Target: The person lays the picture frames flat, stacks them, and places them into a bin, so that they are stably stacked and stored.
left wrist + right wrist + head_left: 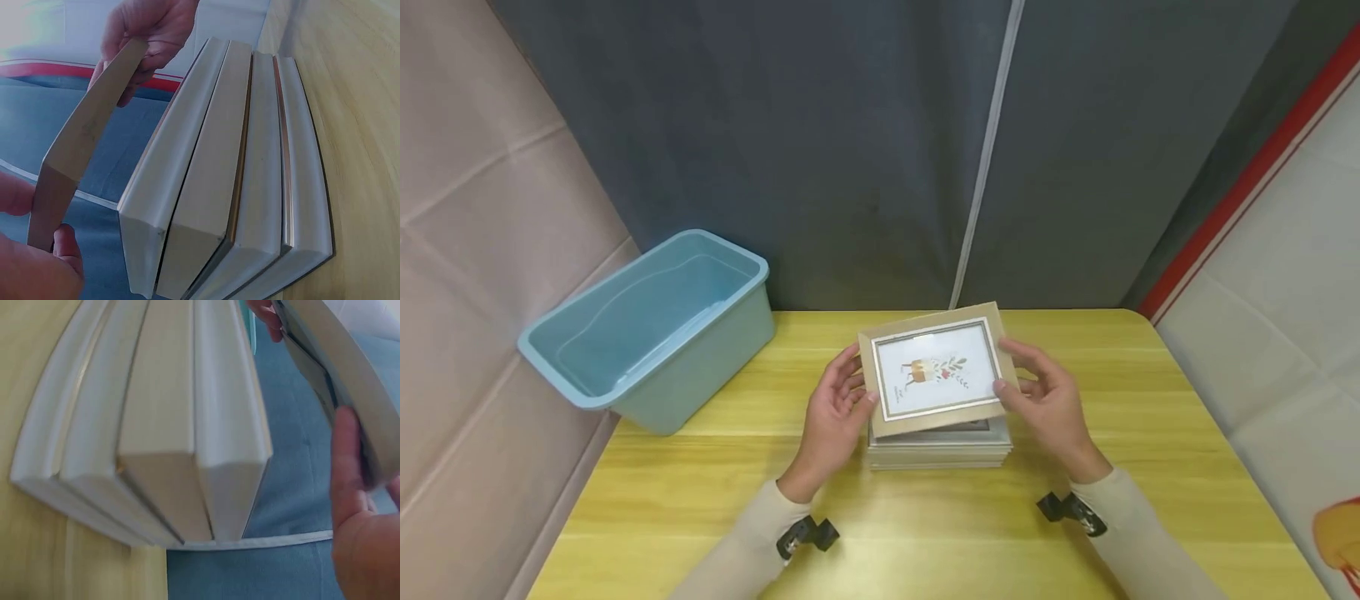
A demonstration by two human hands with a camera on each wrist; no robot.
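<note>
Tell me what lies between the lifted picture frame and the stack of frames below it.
Nothing: the picture frame is held clear of the stack by left hand and right hand. The left wrist view shows an open gap there.

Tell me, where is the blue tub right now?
In the head view the blue tub sits at the table's far left corner, left of the left hand and the stack of frames.

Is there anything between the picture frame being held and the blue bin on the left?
Nothing visible. The picture frame is held in both hands above the stack, and only bare tabletop lies between it and the blue bin.
</note>
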